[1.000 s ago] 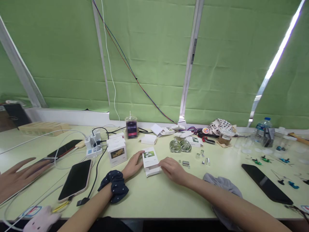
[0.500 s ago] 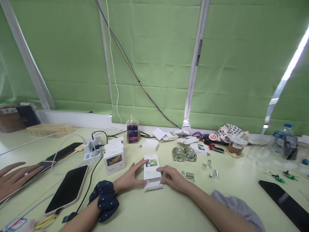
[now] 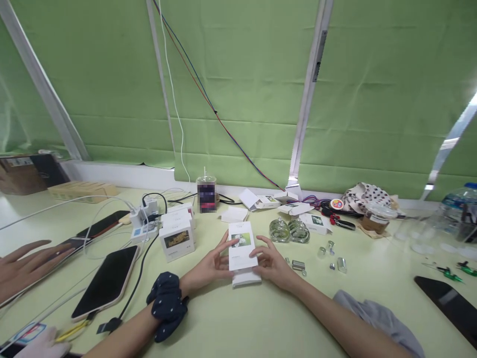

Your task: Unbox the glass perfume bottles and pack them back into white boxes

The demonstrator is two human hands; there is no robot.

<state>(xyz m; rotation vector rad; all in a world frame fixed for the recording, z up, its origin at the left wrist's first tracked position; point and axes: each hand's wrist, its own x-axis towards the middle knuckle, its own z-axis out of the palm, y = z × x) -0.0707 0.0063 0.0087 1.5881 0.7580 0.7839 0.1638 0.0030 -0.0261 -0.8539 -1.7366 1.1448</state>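
A white carton (image 3: pixel 242 256) with a green-and-white flower picture lies in front of me, its near end flap standing out toward me. My left hand (image 3: pixel 214 266) grips its left side, with the thumb at the lower edge and a finger by the picture. On the other side my right hand (image 3: pixel 274 263) holds the carton's right edge between thumb and fingers. Two clear glass bottles (image 3: pixel 288 230) stand behind my right hand. Silver caps (image 3: pixel 298 265) and small clear and metal parts lie to its right. White boxes (image 3: pixel 177 238) stand behind my left hand.
Opened white cartons (image 3: pixel 315 223) lie along the back. At the left are a phone (image 3: pixel 108 278), a power strip (image 3: pixel 143 231) with cables, and another person's hand (image 3: pixel 32 263). A drink cup (image 3: pixel 206 194) stands at the back; a lidded tub (image 3: pixel 376 219) and black phone (image 3: pixel 447 303) are at right.
The near end of the carton, gaping before, now looks more closed, with the flap lying flatter. Both hands remain on the carton, and the right fingers have spread. The view has shifted slightly.
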